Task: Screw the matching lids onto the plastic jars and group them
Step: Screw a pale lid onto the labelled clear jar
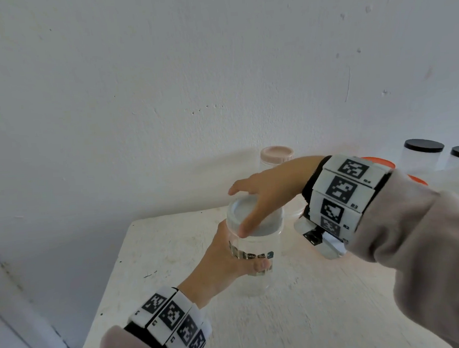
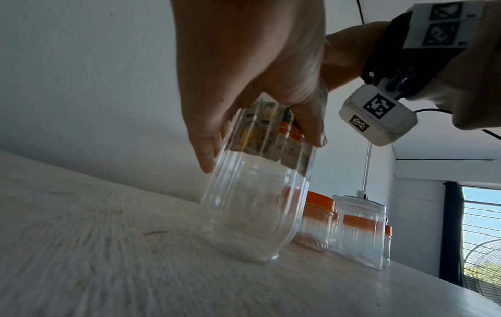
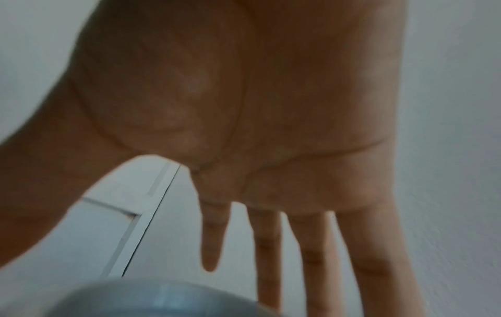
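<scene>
Head view, left hand (image 1: 222,264) clasping empty clear jar (image 1: 257,265), right hand (image 1: 266,195) spread over its grey lid (image 1: 252,220).

The wristband (image 1: 351,191) tags read R2, R3, R4.

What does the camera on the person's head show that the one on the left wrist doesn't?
Only the head view shows the grey lid on the clear jar, the right hand spread open over that lid, a pink-lidded jar and two black-lidded jars.

Only the left wrist view shows the jar's base resting on the table, a lidless jar and a window.

Both show the left hand gripping the jar, and orange-lidded jars.
</scene>
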The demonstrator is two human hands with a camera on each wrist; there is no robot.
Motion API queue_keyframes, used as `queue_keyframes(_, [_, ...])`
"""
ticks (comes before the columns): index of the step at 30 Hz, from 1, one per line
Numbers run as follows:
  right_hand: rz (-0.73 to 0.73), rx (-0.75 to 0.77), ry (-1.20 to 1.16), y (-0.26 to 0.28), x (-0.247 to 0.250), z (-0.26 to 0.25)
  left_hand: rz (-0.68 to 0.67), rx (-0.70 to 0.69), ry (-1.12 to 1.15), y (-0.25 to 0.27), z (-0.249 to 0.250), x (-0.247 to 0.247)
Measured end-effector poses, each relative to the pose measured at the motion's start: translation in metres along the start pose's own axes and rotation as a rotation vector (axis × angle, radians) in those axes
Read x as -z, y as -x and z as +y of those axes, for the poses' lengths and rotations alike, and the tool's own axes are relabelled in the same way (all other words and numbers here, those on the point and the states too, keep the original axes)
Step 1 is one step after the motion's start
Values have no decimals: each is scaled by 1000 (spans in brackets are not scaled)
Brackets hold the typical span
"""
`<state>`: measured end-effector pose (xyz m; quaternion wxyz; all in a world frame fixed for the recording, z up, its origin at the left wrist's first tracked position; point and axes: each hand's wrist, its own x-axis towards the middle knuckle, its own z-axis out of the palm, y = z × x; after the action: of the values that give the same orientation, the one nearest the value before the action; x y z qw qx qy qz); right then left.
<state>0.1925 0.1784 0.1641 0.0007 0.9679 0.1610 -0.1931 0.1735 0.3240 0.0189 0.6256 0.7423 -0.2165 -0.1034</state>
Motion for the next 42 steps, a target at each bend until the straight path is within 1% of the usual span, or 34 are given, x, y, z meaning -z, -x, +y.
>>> queue_keyframes(3, [-55, 77, -68, 5, 7, 0, 4, -17, -26, -1, -1, -1])
queue_keyframes(5, [-40, 94, -65, 5, 7, 2, 6, -27, -26, -1, -2, -1])
queue_keyframes(7, [-8, 79, -48, 3, 4, 2, -3, -44, -9, -2, -3, 0])
queue_keyframes(11, [98, -1, 33, 0, -5, -2, -7, -43, 30, -1, -3, 0])
queue_keyframes(12, [103, -14, 49, -1, -6, -2, -6, -51, 32, -1, -3, 0])
queue_keyframes(14, [60, -12, 44, -3, -6, 0, -3, -39, 31, -1, -3, 0])
queue_keyframes(17, [-36, 53, -29, 0, 0, 3, 7, -20, 3, -2, -5, 0])
queue_keyframes(19, [-47, 90, -46, 2, 2, 4, 7, -26, -11, -2, -6, 0])
queue_keyframes(21, [-26, 93, -48, 1, 3, 4, 0, -29, 0, -3, -6, 0])
queue_keyframes(27, [54, 6, 27, 1, -4, -2, -29, -64, 16, -4, -5, 1])
queue_keyframes(30, [73, -7, 22, 2, -8, -1, -45, -88, 5, -2, -3, 1])
queue_keyframes(33, [114, -7, 8, 1, -14, 1, -27, -96, 22, -1, -3, 1])
queue_keyframes(38, [244, 18, 24, -1, -29, 2, 5, -110, 11, 0, -3, -1])
queue_keyframes(42, [323, 27, 28, -1, -39, 3, 32, -67, 19, -2, -2, -1])
